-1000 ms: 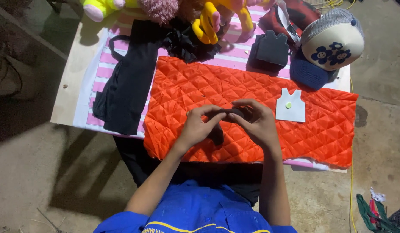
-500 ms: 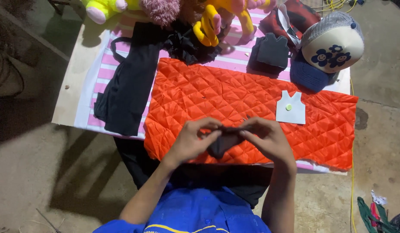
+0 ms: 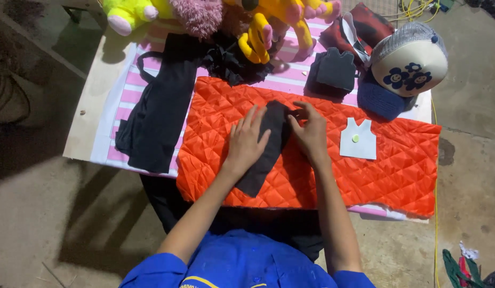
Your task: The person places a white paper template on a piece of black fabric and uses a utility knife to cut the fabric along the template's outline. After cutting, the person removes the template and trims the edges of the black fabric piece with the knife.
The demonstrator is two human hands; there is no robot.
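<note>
Left hand (image 3: 246, 143): grip released, palm down, fingers spread flat, pressing on the dark strip of cloth (image 3: 269, 146) along its left edge. Right hand (image 3: 310, 133): fingers curled, tips pinching the strip's upper right edge near its far end; thumb hidden, so how firm the pinch is cannot be told.

Strip lies directly under and between both hands. Long axis runs from far end, between the fingertips, down toward the person, slanting slightly left; near end sticks out below the left wrist. Both hands touch it; the left covers more of it.

Forearms come in from the lower edge, converging on the strip, wrists low, elbows near the blue shirt (image 3: 242, 264).

Strip rests on the orange quilted fabric (image 3: 402, 170), which covers the striped surface (image 3: 119, 85). Just right of the right hand: a small pale vest-shaped cutout (image 3: 358, 140), apart from it. Further out: black garment (image 3: 154, 117) at left, plush toys (image 3: 205, 13) and a cap (image 3: 410, 58) at the far edge.
</note>
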